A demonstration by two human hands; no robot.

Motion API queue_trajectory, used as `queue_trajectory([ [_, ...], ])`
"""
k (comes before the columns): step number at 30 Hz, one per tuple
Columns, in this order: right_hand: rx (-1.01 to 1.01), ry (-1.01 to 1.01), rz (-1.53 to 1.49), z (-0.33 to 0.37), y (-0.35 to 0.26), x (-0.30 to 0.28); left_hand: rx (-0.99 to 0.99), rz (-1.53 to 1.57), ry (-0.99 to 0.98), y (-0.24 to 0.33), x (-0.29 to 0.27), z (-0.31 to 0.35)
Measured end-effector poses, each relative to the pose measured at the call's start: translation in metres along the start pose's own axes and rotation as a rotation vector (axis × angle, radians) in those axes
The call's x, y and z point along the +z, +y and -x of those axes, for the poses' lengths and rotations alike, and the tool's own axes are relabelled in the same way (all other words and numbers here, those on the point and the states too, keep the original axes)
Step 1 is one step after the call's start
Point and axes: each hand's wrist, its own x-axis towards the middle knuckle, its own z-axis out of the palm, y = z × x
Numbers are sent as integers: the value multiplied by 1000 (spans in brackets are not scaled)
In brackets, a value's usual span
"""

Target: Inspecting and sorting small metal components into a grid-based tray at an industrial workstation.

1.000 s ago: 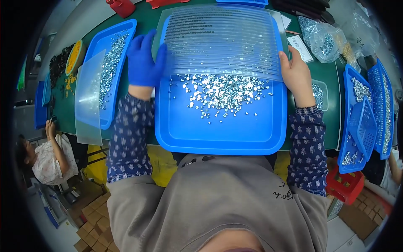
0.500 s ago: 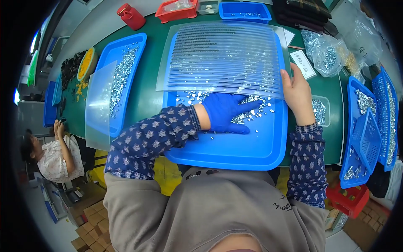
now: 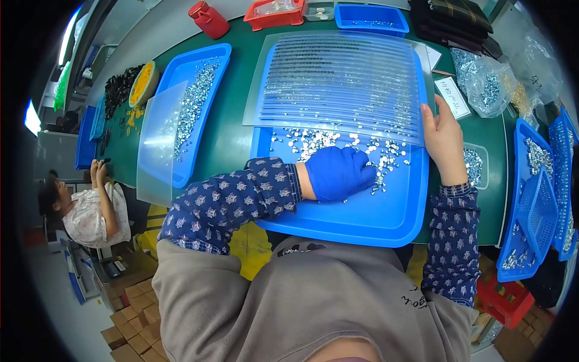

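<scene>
My left hand (image 3: 339, 175), in a blue glove, is closed with its fingers curled down in a large blue tray (image 3: 338, 223). Whatever lies inside the fist is hidden. Around it are scattered small shiny silver pieces (image 3: 310, 140), too small to name exactly. A clear ribbed plastic panel (image 3: 344, 90) rests over the tray's far part, with rows of small pieces along its grooves. My bare right hand (image 3: 444, 142) grips the panel's right edge near its front corner, thumb on top.
Left stands another blue tray (image 3: 220, 60) of silver pieces, partly under a frosted sheet (image 3: 158, 145). A yellow-filled bowl (image 3: 145, 84) and a red bottle (image 3: 209, 20) are beyond. Plastic bags (image 3: 485, 90), a clear box (image 3: 476, 166) and blue baskets (image 3: 537, 211) lie right. A person (image 3: 90, 208) sits far left.
My left hand has gone from spread fingers to a closed fist among the silver pieces. My right hand keeps its hold on the panel. The whole view has shifted slightly.
</scene>
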Motion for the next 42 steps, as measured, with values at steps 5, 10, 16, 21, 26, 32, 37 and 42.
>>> queue_trajectory([
  [5,-45,57,25,0,9,5,50,99,-108,-7,-6,-5],
  [10,-43,22,-5,6,1,-1,67,114,-25,-12,-37,-17],
  [16,-48,24,-6,6,4,0,-121,33,131,-65,-60,-67],
  [21,-58,32,-33,6,3,-1,-127,86,161,-77,-58,-60],
  [26,-23,-27,10,5,-1,-6,-114,-85,237,-84,-58,-54],
  [32,-55,4,-31,5,5,-2,24,-52,-42,-74,-40,-70],
  [37,-79,37,-53,6,5,1,140,-170,-154,-92,-56,-43],
  [42,-83,28,-53,6,4,0,12,-122,-104,-103,-50,-58],
])
